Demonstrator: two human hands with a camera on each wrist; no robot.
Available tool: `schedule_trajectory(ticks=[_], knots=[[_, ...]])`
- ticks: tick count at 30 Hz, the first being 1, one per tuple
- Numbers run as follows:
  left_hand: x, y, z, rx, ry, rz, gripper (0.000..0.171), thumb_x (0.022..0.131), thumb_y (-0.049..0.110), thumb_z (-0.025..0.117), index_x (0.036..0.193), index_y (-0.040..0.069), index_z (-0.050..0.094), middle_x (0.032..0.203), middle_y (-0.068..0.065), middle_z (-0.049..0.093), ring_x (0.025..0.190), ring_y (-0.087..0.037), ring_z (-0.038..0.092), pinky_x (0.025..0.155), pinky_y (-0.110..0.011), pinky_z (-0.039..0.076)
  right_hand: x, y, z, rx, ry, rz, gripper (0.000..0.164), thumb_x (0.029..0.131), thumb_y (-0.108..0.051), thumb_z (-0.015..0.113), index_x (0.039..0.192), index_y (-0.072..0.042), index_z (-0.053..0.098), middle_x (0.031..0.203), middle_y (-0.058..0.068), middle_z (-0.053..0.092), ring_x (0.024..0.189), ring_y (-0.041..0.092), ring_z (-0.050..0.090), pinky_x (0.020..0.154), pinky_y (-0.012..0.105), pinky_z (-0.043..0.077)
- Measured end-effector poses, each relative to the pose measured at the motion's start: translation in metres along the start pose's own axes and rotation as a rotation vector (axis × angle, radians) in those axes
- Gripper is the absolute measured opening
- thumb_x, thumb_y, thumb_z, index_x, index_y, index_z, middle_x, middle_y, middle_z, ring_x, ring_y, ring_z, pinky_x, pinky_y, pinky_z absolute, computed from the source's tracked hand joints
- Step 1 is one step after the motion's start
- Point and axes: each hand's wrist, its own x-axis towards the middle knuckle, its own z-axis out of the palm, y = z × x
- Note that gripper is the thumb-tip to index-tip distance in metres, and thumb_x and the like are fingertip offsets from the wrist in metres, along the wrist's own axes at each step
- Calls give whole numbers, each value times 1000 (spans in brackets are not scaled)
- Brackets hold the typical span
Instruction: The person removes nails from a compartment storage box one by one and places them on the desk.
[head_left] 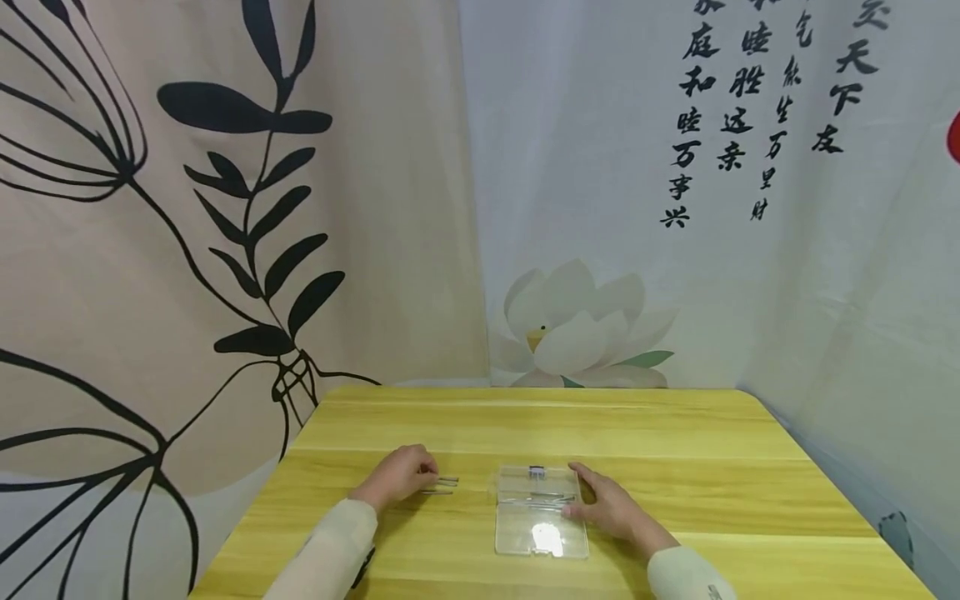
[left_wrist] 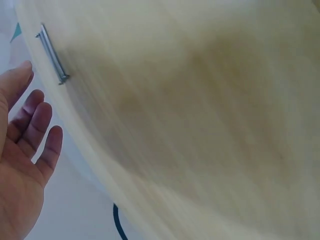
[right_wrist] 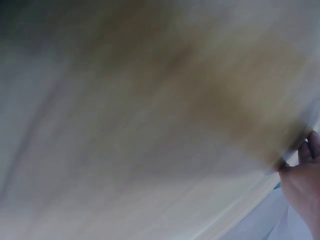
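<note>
In the head view, my left hand (head_left: 405, 473) is over the left part of the table beside several thin metal nails (head_left: 447, 481). The left wrist view shows that hand with fingers loosely bent and nothing in them, apart from the nails (left_wrist: 53, 55), which lie side by side on the wood. A clear plastic box (head_left: 542, 527) lies unfolded at the middle, lid and tray flat. More thin metal nails (head_left: 551, 498) lie in it near the hinge. My right hand (head_left: 611, 504) grips the box's right edge, thumb on the near side; the right wrist view of this is blurred.
The yellow wood-grain table (head_left: 675, 433) runs back to a printed curtain (head_left: 405, 208) with plants and writing. A small dark-and-white label (head_left: 537, 472) shows at the box's far edge. Glare covers part of the near half.
</note>
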Motion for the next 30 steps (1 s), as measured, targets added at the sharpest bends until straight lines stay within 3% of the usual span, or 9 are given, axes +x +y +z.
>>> schedule_trajectory(ticks=[12,19,30], knots=[[20,14,-3,-108,-11,-24,15,95,14,68,106,5,73,95,3,65,86,-15,61,77,-38,52,3,3,0,5,-3,4,85,86,-37,77,154,-8,35,153,29,32,139,52,28,107,68,22],[29,37,-2,-240,-2,-20,18,97,13,66,110,2,71,96,2,64,87,-16,58,76,-37,50,4,6,3,21,-20,-12,86,86,-38,77,154,-7,34,154,27,30,140,51,26,108,67,21],[54,74,27,-453,20,-11,14,94,13,70,104,3,73,95,3,66,87,-13,59,77,-30,51,3,4,1,25,-8,-10,86,86,-38,76,154,-8,33,155,26,31,140,50,26,108,67,21]])
